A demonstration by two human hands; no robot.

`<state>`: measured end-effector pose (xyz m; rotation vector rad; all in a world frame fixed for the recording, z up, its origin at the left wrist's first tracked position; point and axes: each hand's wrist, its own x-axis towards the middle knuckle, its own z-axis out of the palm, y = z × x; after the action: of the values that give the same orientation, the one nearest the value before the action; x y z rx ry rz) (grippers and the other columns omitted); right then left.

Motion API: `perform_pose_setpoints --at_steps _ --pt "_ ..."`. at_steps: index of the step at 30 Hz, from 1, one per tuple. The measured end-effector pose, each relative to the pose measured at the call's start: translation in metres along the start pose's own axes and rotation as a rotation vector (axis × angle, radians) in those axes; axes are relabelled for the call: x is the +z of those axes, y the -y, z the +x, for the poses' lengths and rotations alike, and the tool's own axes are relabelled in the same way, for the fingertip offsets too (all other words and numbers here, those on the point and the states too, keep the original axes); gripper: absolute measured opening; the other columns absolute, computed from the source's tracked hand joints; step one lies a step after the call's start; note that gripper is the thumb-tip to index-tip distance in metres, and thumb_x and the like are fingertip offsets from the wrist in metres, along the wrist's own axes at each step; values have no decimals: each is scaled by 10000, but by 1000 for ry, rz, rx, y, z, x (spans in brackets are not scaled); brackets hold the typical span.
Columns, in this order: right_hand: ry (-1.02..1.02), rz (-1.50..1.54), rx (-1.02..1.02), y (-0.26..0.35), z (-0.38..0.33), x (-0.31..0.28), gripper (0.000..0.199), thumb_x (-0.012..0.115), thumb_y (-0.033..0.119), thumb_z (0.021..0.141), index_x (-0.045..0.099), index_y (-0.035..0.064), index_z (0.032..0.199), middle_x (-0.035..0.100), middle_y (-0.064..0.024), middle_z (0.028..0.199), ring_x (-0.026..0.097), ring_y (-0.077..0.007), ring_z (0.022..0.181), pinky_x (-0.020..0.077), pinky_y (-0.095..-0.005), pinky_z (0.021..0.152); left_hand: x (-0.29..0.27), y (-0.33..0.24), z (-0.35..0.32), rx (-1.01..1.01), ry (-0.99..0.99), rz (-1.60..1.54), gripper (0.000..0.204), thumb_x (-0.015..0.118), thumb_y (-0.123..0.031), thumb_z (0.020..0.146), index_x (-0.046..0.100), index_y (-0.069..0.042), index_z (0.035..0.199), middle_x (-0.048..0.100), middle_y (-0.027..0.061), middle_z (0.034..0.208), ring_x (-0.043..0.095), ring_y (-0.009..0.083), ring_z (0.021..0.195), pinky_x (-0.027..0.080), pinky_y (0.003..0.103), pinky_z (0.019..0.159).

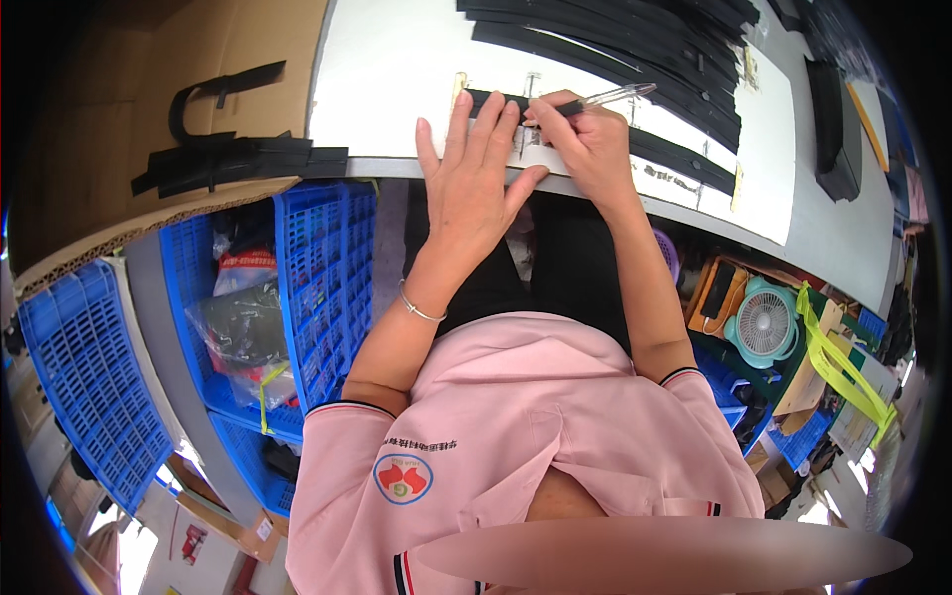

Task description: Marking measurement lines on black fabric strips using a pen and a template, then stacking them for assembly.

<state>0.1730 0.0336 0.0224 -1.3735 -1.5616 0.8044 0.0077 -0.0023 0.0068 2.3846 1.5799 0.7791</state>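
My left hand (468, 188) lies flat near the table's front edge, fingers spread. Its fingertips press on a black fabric strip (480, 99). In my right hand (598, 149) is a pen (617, 96) with a clear barrel, pinched between thumb and fingers and tilted up to the right. The fingers hide the pen's tip, which is close to the strip. Under both hands spreads a white sheet (382, 79) with dark marks and small pale pieces on it. Another black strip (684, 159) continues to the right of my right hand.
Many black strips (615, 50) lie layered at the back. A cardboard box (268, 40) with black strips (238, 164) stands left. Blue crates (322, 288) holding bagged items are below the table's left side. A teal fan (764, 322) sits lower right; a black case (831, 129) lies far right.
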Motion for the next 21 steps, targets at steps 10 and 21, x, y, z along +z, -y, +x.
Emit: perform_pose_setpoints --at_steps 10,21 --pt "-290 144 43 -7 -19 -48 179 639 112 975 764 1 910 694 -9 709 571 -44 624 448 -222 560 1 1 -1 4 26 25 680 711 -452 914 529 -75 1450 501 91 1514 330 324 1497 88 620 1203" --pt "-366 -18 106 -36 -27 -77 198 652 139 988 751 -2 891 661 12 688 518 -18 600 404 -201 542 0 1 -1 -22 98 2 714 697 -446 941 450 -126 1530 410 68 1598 252 303 1538 29 610 1223"
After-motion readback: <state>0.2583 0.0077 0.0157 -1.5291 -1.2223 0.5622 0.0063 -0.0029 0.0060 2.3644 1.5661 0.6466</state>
